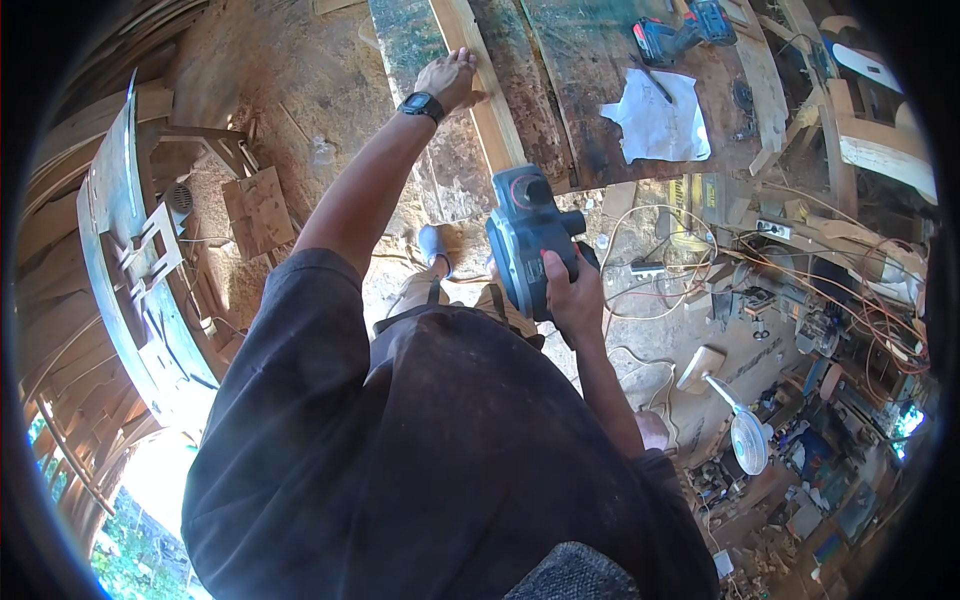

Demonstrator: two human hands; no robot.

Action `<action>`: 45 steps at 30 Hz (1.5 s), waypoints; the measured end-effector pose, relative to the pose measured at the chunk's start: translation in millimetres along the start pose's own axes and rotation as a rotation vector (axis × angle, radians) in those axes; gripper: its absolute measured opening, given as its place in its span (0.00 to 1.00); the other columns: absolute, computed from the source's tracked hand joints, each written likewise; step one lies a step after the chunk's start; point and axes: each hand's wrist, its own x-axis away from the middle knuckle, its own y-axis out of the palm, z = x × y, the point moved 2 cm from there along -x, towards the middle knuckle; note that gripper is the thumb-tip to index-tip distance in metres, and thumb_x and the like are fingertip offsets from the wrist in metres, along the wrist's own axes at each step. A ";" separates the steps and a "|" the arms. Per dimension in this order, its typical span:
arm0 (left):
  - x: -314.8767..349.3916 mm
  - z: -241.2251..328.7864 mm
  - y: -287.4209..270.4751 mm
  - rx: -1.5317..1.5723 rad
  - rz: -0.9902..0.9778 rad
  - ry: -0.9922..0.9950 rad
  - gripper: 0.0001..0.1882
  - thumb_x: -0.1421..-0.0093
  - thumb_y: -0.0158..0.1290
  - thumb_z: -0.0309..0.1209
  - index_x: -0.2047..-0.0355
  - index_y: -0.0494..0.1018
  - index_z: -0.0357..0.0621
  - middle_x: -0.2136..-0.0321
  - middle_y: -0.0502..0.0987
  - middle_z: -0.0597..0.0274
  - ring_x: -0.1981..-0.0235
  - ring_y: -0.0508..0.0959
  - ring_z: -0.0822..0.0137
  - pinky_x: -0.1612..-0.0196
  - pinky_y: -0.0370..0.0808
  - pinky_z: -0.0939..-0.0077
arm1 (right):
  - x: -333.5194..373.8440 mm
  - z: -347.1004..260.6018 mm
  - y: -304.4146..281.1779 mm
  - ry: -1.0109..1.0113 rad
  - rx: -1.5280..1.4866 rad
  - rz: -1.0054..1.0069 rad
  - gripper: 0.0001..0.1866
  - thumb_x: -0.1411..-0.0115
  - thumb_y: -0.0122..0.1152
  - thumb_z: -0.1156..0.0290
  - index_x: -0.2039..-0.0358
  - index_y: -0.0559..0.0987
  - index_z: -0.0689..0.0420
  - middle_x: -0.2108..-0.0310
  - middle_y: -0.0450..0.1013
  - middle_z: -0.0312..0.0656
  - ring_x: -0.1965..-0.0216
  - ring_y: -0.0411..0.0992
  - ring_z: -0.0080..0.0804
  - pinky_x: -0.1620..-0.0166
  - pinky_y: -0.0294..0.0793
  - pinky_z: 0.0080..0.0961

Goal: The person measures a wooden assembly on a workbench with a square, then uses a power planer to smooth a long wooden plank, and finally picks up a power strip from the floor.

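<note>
My right hand [573, 298] is wrapped round the rear handle of a dark grey electric planer [520, 240]. The planer's front end rests at the near end of a long, pale wooden board [490, 125]. My left hand [450, 80], with a dark watch on its wrist, lies on the board farther up, fingers stretched and thumb apart. Beneath the board is a worn workbench [540, 110] with patches of green paint. The planer's underside is hidden.
A cordless drill [680, 35] lies at the bench's far right, near a torn white paper [655, 120] with a dark pencil-like stick on it. Cables [715, 265] loop over the floor at right, by a standing fan [748, 440]. A pale curved panel [120, 260] stands at left.
</note>
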 end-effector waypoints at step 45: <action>283.2 181.6 156.7 1.560 -0.722 0.187 0.25 0.48 0.64 0.35 0.53 0.77 0.33 0.55 0.81 0.51 0.53 0.79 0.59 0.49 0.73 0.66 | -105.0 -77.6 59.2 0.029 0.091 -0.027 0.32 0.37 0.55 0.42 0.65 0.79 0.65 0.81 0.74 0.47 0.82 0.75 0.42 0.77 0.72 0.36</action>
